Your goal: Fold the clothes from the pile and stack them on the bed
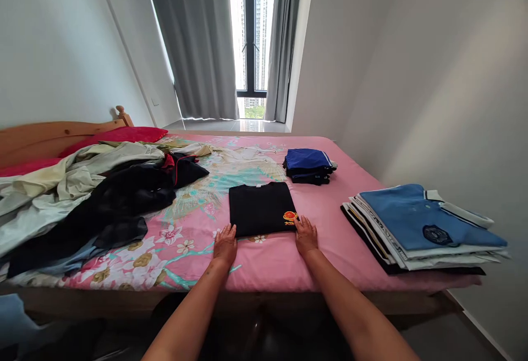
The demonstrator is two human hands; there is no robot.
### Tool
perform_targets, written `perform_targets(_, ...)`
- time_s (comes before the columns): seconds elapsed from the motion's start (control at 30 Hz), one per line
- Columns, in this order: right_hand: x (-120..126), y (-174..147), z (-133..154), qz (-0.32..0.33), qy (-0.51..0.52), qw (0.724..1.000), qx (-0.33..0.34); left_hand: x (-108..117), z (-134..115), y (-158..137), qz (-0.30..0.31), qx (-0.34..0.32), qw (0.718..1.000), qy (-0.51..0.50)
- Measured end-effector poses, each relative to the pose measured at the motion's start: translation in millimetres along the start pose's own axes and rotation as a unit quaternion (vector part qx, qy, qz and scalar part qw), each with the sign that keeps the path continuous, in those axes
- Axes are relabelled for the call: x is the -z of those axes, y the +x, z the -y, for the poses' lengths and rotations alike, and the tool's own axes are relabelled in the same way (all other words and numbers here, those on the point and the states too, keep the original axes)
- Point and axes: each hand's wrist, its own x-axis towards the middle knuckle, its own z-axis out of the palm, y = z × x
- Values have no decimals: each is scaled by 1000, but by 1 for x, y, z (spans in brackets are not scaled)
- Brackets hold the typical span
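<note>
A black T-shirt [260,209], folded into a flat rectangle, lies on the bed in front of me. An orange and yellow print shows at its near right corner, and its neckline faces the window. My left hand [225,244] rests at the shirt's near left corner, fingers stretched forward and touching the edge. At the near right corner lies my right hand [306,235], palm down with its fingers extended beside the print. Neither hand grips the cloth.
A folded stack with a blue garment [307,159] on top sits behind the shirt. To the right stands a larger folded pile topped by a light blue polo shirt [412,212]. Loose clothes [124,196] heap on the left. The pink flowered bedsheet [198,264] ends at the near edge.
</note>
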Motion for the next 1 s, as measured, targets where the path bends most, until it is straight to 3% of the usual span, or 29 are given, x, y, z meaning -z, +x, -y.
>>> perform_targets(0.23,7,-20,-3,-38,35,998,34,14,7,-10,6,-19,1000,2)
perform_targets(0.4,9,-74,-17,-64,50,991,105,17,27,-52,15,-22,1000,-9)
perform_targets(0.53,6,-118,-33,-96,79,983,138,20,41,-94,-29,22,998,-52)
perform_targets(0.67,11,-131,-36,-123,129,976,128,28,37,-128,-102,90,976,-168)
perform_targets(0.77,20,-126,-30,-123,124,979,107,29,12,-149,-99,131,926,-340)
perform_targets(0.83,26,-122,-27,-107,104,985,91,24,-15,-160,-5,151,869,-472)
perform_targets(0.93,31,-117,-27,-91,92,988,81,13,-61,-164,182,184,739,-622)
perform_targets(1.0,30,-116,-31,-103,109,986,79,9,-85,-157,229,212,657,-686)
